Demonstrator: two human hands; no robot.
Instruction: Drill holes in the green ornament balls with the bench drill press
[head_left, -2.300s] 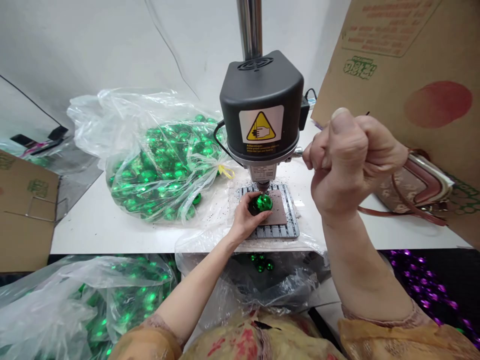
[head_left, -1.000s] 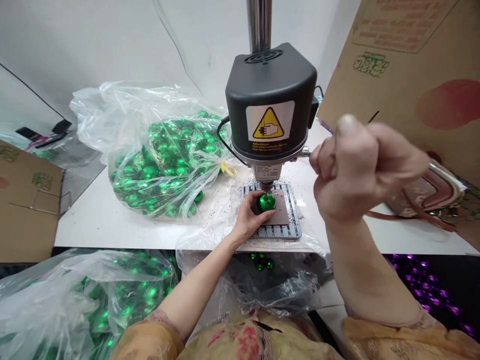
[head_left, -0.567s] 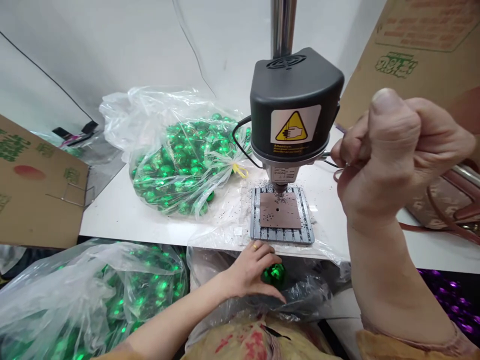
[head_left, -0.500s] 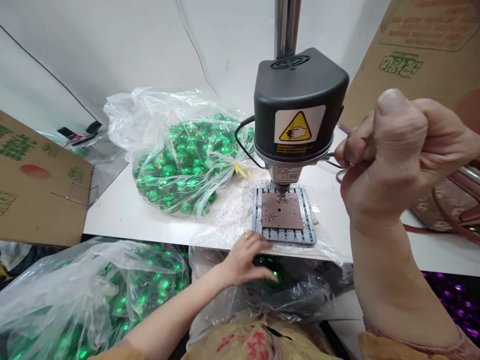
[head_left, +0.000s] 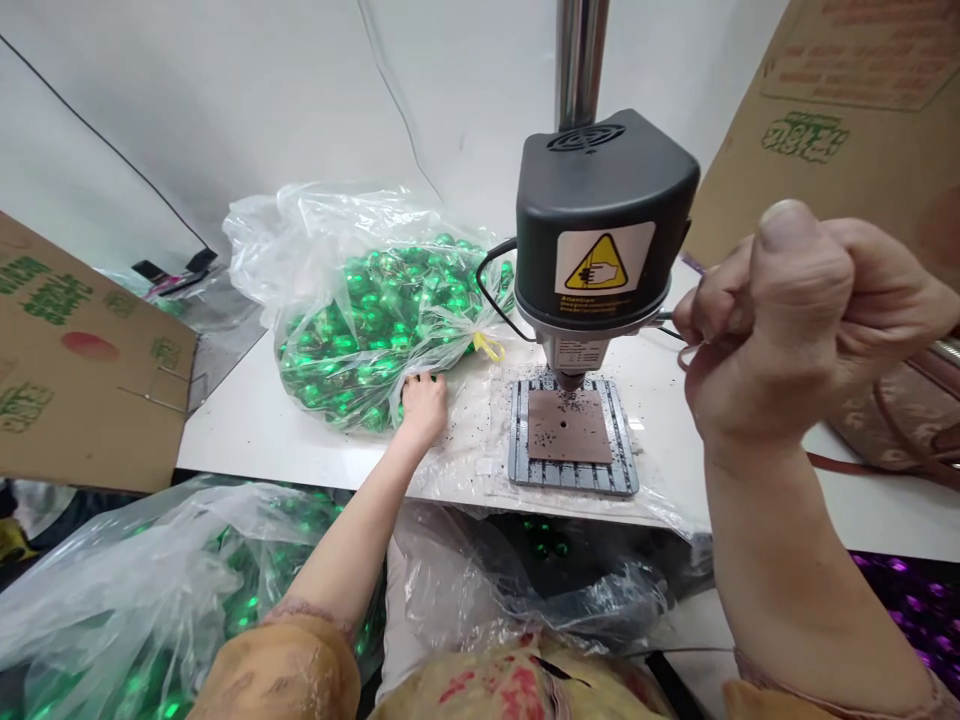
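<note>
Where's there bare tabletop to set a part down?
Best patch: white tabletop between the left carton and the bag of green balls. Another lies between the slotted base and right forearm. Crowded: between bag and base, with the left hand and chip-strewn plastic sheet.

Bright, softly shadowed view
Glare on the bench, glints on the plastic bag; wide-angle stretching towards the edges.

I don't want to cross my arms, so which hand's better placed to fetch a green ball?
Left, I'd say: the left hand is at the bag of green balls, while the right hand is at the drill lever.
</note>
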